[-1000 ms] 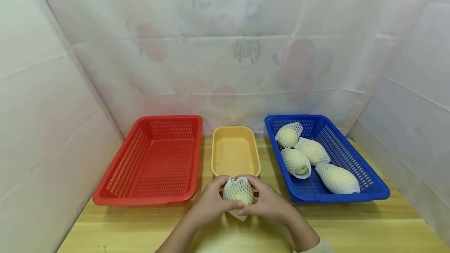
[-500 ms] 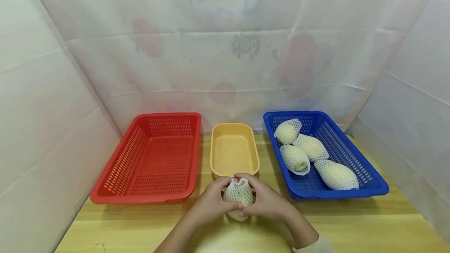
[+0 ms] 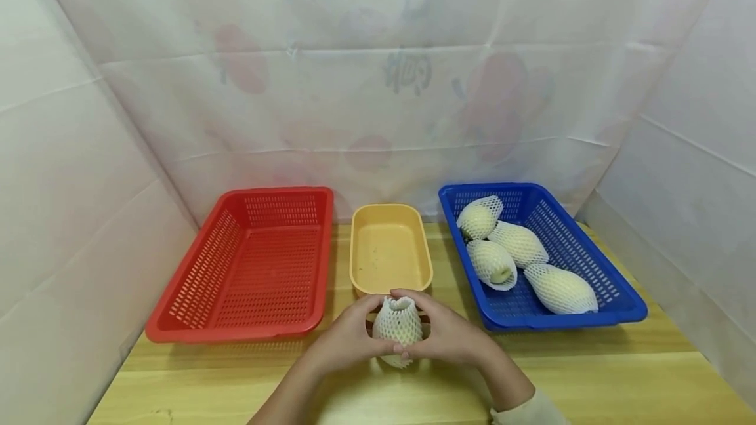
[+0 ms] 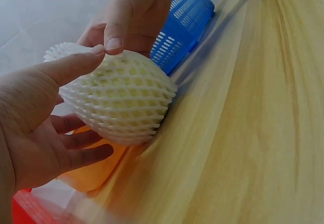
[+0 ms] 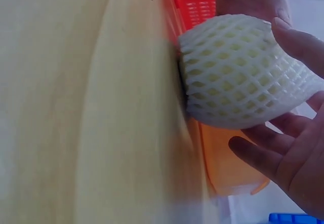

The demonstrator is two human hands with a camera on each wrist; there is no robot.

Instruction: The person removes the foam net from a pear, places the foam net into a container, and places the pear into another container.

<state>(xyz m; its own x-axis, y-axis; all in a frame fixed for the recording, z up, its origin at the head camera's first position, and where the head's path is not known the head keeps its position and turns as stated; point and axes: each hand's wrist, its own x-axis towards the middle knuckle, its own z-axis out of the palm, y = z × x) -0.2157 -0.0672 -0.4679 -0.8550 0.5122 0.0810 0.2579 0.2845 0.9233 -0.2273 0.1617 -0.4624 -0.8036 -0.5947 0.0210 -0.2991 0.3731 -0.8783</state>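
A pale yellow fruit [image 3: 398,330] in a white foam net stands at the front middle of the wooden table, the net's open end up. My left hand [image 3: 347,341] curves round its left side and my right hand [image 3: 453,334] round its right. Both thumbs meet across the near face, and the other fingers reach round the far side. In the left wrist view, the net [image 4: 124,100] bulges below the left thumb, its lower end close over the wood. The right wrist view has the right thumb [image 5: 298,44] along the net's upper part.
Just beyond the hands is a yellow plastic tray [image 3: 428,261]. On the left stands a red slotted basket [image 3: 236,334]. The blue basket [image 3: 567,321] on the right holds several netted fruits [image 3: 561,289]. White cloth walls [image 3: 354,103] enclose the table's back and sides.
The netted fruit has tipped more upright between the hands, so the net's open top shows more. Both hands keep their hold. The head view has shifted slightly.
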